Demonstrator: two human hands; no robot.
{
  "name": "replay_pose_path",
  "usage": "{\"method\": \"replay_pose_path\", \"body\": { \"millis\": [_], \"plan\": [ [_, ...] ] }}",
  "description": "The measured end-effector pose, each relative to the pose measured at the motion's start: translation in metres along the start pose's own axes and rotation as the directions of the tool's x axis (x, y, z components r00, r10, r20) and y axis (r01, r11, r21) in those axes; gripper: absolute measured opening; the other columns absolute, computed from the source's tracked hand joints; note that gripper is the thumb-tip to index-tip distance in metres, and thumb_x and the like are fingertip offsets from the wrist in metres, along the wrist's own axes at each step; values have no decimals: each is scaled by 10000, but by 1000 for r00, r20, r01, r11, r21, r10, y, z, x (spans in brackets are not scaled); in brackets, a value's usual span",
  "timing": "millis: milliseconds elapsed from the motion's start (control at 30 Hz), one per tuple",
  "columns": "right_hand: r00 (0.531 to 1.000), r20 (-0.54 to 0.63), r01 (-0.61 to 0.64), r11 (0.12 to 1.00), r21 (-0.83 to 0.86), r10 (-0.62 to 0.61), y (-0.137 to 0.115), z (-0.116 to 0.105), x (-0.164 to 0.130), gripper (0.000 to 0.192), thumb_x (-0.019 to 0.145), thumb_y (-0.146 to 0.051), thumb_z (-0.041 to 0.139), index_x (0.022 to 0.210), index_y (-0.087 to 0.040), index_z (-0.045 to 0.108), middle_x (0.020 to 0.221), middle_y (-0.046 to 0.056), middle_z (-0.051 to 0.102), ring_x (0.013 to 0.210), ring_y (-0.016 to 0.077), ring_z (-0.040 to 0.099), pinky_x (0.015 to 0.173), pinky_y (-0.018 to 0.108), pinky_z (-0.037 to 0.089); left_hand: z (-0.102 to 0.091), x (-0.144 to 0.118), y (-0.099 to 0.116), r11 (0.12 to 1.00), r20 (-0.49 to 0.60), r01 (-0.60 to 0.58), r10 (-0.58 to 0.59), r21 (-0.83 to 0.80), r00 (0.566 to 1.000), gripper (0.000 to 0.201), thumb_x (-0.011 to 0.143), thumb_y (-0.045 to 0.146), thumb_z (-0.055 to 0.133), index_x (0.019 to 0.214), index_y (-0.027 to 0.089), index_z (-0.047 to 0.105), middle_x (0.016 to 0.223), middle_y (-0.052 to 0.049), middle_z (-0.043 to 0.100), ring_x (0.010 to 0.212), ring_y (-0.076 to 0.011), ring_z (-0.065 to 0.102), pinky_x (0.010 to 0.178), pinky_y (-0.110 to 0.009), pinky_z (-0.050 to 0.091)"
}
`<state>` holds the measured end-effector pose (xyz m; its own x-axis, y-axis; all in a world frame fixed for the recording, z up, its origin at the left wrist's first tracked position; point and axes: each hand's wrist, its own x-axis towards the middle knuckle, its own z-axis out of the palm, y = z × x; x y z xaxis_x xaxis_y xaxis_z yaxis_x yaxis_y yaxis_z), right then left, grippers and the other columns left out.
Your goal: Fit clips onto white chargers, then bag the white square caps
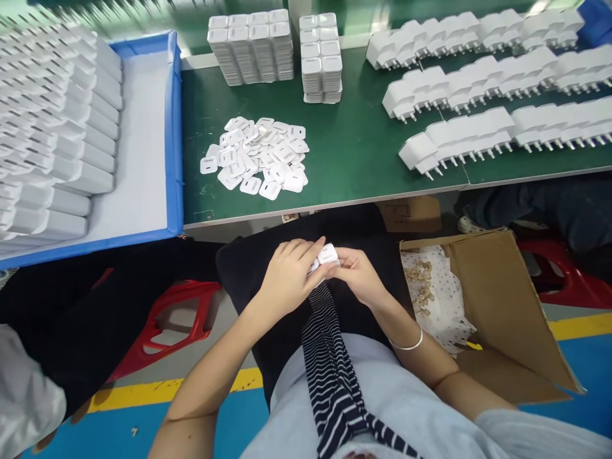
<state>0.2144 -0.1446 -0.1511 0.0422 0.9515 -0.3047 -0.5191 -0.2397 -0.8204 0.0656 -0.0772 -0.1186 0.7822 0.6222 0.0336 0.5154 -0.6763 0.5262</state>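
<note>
White charger body (327, 255): held over the lap, below the table edge, pinched between both hands. Left hand (289, 275) curled closed on it from 9 o'clock; right hand (359, 275) likewise from 3 o'clock. Loose white covers (258, 160) piled at 12 o'clock on green table (354, 153); cardboard box (497, 306) at 3 o'clock.

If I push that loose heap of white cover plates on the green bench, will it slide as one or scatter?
The heap of cover plates would likely scatter: the pieces lie loose and overlapping, at all angles. They look thin, flat and probably light, so they should slide easily on the smooth green bench rather than roll.
</note>
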Motion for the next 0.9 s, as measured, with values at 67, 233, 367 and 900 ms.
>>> {"method": "replay_pose_path", "body": {
  "millis": [67,233,367,900],
  "plan": [
    [1000,-16,-5,1000,-5,5,1,0,-1,164,622,-251,850,754,-190,774,636,-16,689,590,122,618,604,245,527,-2,2,-1,996,28,-55,53,66,998,449,1011,393,391,1247,94,630,1089,-124,728,1037,-278,649,920,-450,453],
    [999,-38,-15,1000,13,15,1,-2,-2,195,612,-265,871,773,-203,780,695,-3,711,627,132,638,602,252,535,-11,11,-5,997,28,-74,73,31,997,379,1026,341,367,1086,169,700,1052,-64,742,987,-223,672,848,-374,454],
    [1000,-17,-9,1000,18,9,-2,-2,-4,157,641,-263,858,769,-207,787,722,1,721,652,129,651,617,242,538,-11,16,-6,994,-79,-112,111,-9,991,314,1005,343,432,1005,153,682,881,-53,718,777,-170,651,727,-301,460],
    [985,-106,-143,988,-49,137,3,-35,-22,178,702,-262,817,871,-219,784,854,11,748,764,129,678,685,219,541,-120,95,-101,802,-681,588,-370,110,632,224,963,269,471,791,185,587,859,-82,663,968,-226,588,941,-447,329]
  ]
}}
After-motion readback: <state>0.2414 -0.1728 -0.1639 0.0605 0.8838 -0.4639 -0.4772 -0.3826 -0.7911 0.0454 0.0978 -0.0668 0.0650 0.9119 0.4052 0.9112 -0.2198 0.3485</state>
